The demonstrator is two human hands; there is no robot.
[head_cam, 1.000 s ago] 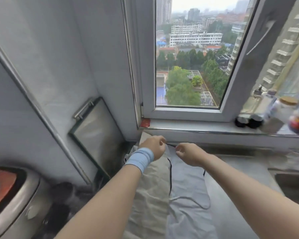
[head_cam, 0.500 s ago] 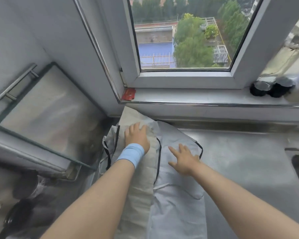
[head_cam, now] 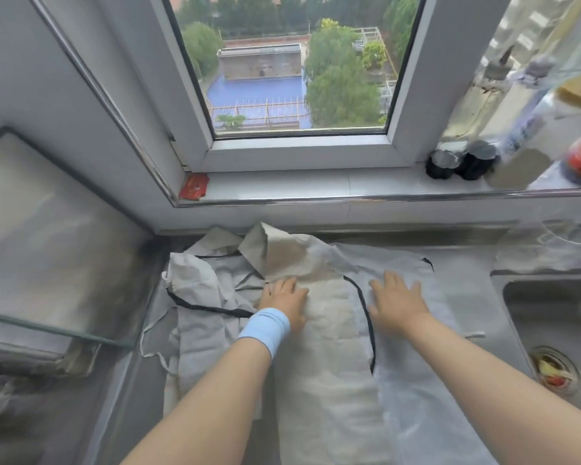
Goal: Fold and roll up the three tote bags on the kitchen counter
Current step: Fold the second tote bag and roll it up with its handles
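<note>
The left hand [head_cam: 284, 298], a pale blue wristband [head_cam: 265, 330] at its wrist, lies flat with straight fingers pressed on the beige tote bag [head_cam: 319, 380]. The right hand [head_cam: 398, 300] lies flat too, fingers slightly spread, on the pale grey tote bag [head_cam: 420, 404], just right of a black strap [head_cam: 366, 317]. Both bags lie side by side on the steel worktop [head_cam: 473, 307], their long axes running from the person toward the window sill [head_cam: 316, 186], far ends rumpled near the wall. A third, crumpled grey tote bag [head_cam: 208, 297] sits left of them. A sink [head_cam: 550, 310] lies to the right. The red packet [head_cam: 193, 186] on the sill bears print too blurred to read.
</note>
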